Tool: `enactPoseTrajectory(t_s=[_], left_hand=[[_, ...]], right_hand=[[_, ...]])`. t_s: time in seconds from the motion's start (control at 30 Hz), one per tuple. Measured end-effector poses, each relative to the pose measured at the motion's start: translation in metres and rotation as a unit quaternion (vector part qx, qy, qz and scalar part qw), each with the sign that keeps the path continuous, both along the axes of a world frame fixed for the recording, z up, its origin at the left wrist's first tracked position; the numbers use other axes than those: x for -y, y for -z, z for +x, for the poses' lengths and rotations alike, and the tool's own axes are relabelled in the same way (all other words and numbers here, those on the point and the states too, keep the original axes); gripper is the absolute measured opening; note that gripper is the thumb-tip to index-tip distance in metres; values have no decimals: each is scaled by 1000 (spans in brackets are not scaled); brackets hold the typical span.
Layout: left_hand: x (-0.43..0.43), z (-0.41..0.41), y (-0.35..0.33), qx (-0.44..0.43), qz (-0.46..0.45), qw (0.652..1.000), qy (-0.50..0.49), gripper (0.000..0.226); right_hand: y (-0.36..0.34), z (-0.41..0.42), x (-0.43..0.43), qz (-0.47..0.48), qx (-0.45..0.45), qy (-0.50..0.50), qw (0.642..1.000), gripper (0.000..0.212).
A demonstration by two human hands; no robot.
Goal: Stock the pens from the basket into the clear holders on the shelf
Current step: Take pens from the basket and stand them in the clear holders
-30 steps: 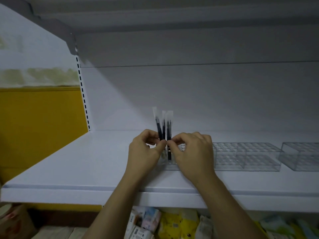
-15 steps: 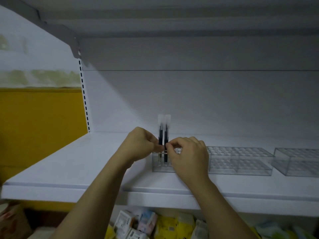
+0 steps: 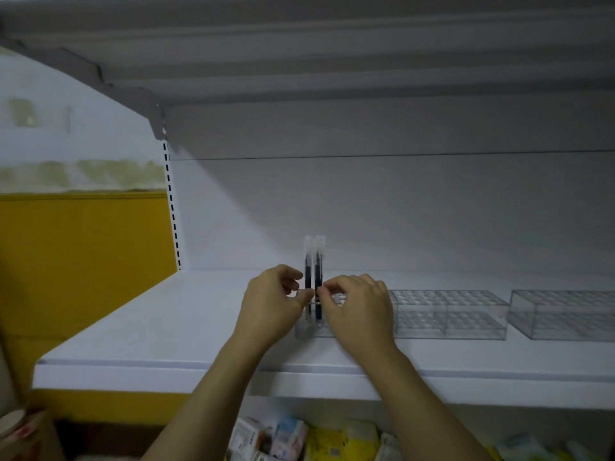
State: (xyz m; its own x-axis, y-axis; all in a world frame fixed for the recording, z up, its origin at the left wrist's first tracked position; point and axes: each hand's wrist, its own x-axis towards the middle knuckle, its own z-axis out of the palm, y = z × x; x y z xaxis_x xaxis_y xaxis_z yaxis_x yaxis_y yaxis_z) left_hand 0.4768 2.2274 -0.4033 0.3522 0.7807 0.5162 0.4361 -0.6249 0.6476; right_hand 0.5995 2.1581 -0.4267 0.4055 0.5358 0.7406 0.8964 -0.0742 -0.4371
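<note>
Two dark pens [image 3: 313, 277] in clear wrappers stand upright side by side in the left end of a clear holder [image 3: 446, 314] on the white shelf [image 3: 166, 331]. My left hand [image 3: 271, 304] pinches the left pen at mid-height. My right hand [image 3: 357, 311] pinches the right pen and covers much of the holder's left part. The basket is out of view.
A second clear holder [image 3: 562, 314] stands further right on the shelf. The shelf's front edge [image 3: 199, 374] runs below my wrists. Packaged goods [image 3: 299, 437] lie on the level below. A yellow panel [image 3: 83, 261] borders the shelf's left side.
The pens have gone from a loose tilted bunch to two upright pens seated lower in the holder. Both hands stayed at the pens, fingers still pinching them.
</note>
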Motion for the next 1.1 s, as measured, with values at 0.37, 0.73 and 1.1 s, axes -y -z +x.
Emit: enactPoseTrajectory(t_s=[0.37, 0.73, 1.1], left_hand=[[86, -16, 53, 0, 228, 973, 38, 29], [195, 40, 184, -98, 119, 945, 289, 33], [231, 94, 387, -348, -186, 859, 326, 44]], right_hand=[[39, -2, 100, 69, 74, -1, 995, 38], [182, 34, 251, -124, -46, 110, 985, 41], [380, 74, 325, -436, -345, 109, 824, 33]])
